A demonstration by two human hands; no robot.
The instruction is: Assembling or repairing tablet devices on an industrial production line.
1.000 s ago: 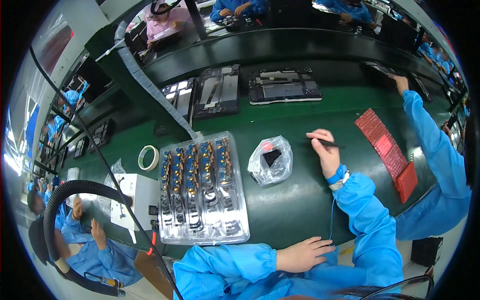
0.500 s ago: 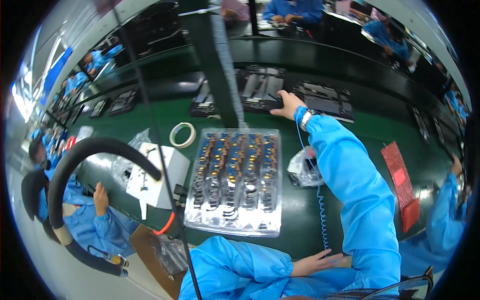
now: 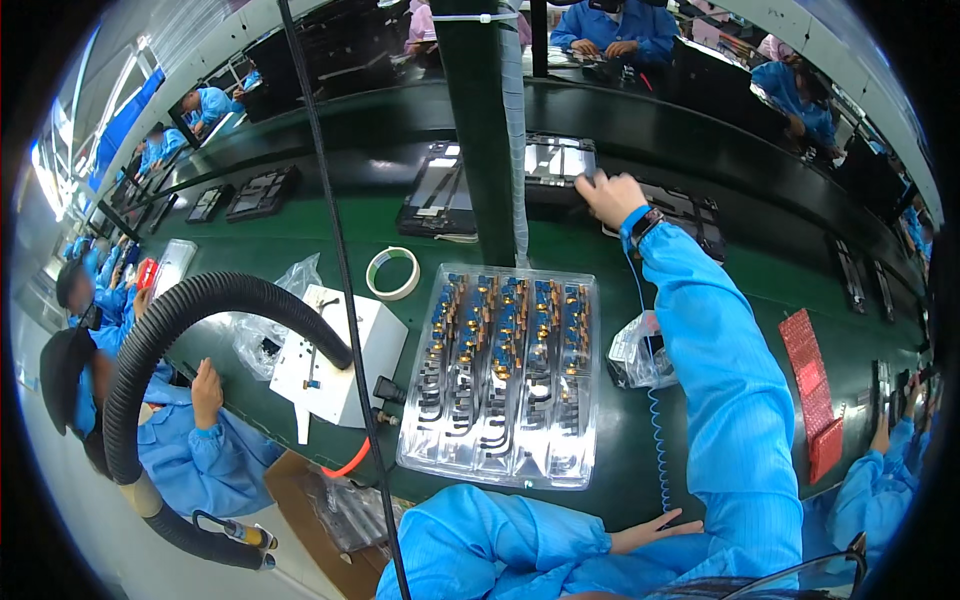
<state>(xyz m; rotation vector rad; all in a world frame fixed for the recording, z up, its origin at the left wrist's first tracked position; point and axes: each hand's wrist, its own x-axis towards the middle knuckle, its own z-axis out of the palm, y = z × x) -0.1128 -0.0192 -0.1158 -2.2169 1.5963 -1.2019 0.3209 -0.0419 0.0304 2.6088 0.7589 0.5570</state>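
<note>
- Head view, far side of the bench: the right hand is hanging at the right edge of an opened tablet. Its fingers are bending together and blurring, so I cannot tell whether they are gripping anything.
- Near the body: the left hand is lying loose, its fingers stretching out, apparently holding nothing.
- Possible harm at the right hand: the opened tablet is showing its inner parts, so a slipping fingertip could be scratching or loosening one. A second tablet is sitting just right of that wrist, where the sleeve could be nudging it.
- Possible snag between the hands: a coiled blue cord is running up toward the wristband, passing beside a clear plastic bag. A sharp pull could be dragging the bag.
- Left of the cord, a clear blister tray is holding rows of small flex parts; a sweeping sleeve could be jolting them out of place.
- Writing: a pale patch is showing on the red bubble wrap, right of the right forearm, but no lettering or brand is reading clearly.
</note>
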